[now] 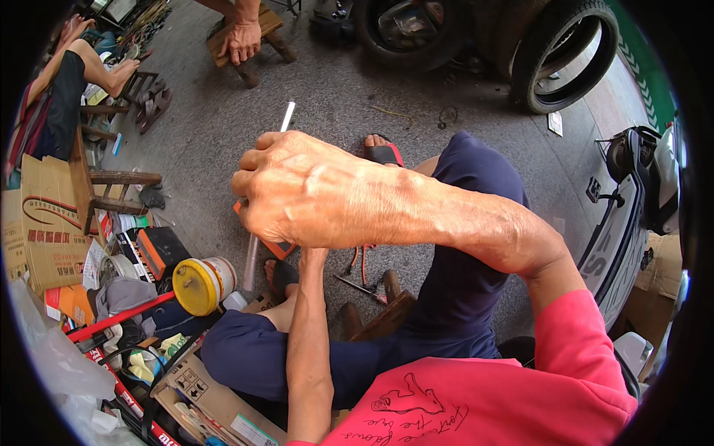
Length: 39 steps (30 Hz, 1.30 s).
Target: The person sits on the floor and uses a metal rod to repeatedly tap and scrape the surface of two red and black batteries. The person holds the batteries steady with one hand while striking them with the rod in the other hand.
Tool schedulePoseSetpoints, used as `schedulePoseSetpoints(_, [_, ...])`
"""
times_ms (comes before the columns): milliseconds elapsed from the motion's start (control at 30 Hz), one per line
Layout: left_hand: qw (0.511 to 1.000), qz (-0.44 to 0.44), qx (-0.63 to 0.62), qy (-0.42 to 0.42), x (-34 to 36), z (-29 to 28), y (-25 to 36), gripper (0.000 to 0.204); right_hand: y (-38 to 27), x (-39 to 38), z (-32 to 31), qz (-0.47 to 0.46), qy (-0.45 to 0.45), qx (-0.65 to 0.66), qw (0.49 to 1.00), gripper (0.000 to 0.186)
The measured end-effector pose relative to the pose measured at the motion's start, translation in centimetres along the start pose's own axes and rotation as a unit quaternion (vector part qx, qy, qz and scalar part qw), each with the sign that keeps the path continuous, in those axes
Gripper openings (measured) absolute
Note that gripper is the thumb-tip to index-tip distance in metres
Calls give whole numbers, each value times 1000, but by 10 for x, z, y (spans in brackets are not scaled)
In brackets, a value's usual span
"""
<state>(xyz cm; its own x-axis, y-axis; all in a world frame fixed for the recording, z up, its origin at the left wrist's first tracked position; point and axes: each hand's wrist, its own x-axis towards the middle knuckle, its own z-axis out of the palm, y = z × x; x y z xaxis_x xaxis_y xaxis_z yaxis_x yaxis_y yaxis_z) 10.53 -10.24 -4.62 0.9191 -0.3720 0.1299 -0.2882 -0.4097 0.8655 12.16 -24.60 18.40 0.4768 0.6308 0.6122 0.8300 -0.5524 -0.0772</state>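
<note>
My right hand (pixel 290 186) is closed in front of me, knuckles up, its fingertips hidden underneath. A pale, see-through tube (pixel 251 262) passes behind it, its white upper end sticking out above the knuckles. Parts of an orange and black object (pixel 280 250) show below and beside the fist; its kind is hidden. From the lower edge my left forearm (pixel 309 357) rises to meet the right hand, which covers my left hand. Which hand grips the tube and which the orange object cannot be seen.
A white and yellow bucket (pixel 198 287) lies tipped at left amid clutter, near flattened cardboard (pixel 48 230). Tyres (pixel 569 56) stand at the back right. A co-worker's hand (pixel 242 39) rests on a wooden stool (pixel 269 21). A scooter (pixel 617 238) is at right; pliers-like red handles (pixel 364 264) lie below.
</note>
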Motion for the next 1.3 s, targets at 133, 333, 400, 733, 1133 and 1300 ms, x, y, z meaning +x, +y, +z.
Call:
schedulePoseSetpoints(133, [1000,-3,11,3,-2,-7,4,60,-2,0,-4,-2,-5,5,1000,8])
schedulePoseSetpoints(333, [999,-13,34,27,-8,-22,15,61,-9,8,-7,88,8,-2,996,8])
schedulePoseSetpoints(400, [999,-8,27,42,-7,-28,30,61,-10,11,-7,153,9,-23,988,11])
schedulePoseSetpoints(733, [987,76,2,144,9,-32,99,54,2,14,-23,188,69,4,980,17])
schedulePoseSetpoints(1133, [986,10,-79,145,9,-34,118,26,4,9,-24,158,-33,55,985,21])
schedulePoseSetpoints(1300, [978,34,39,203,1,-34,79,29,-9,29,-35,98,-76,120,985,15])
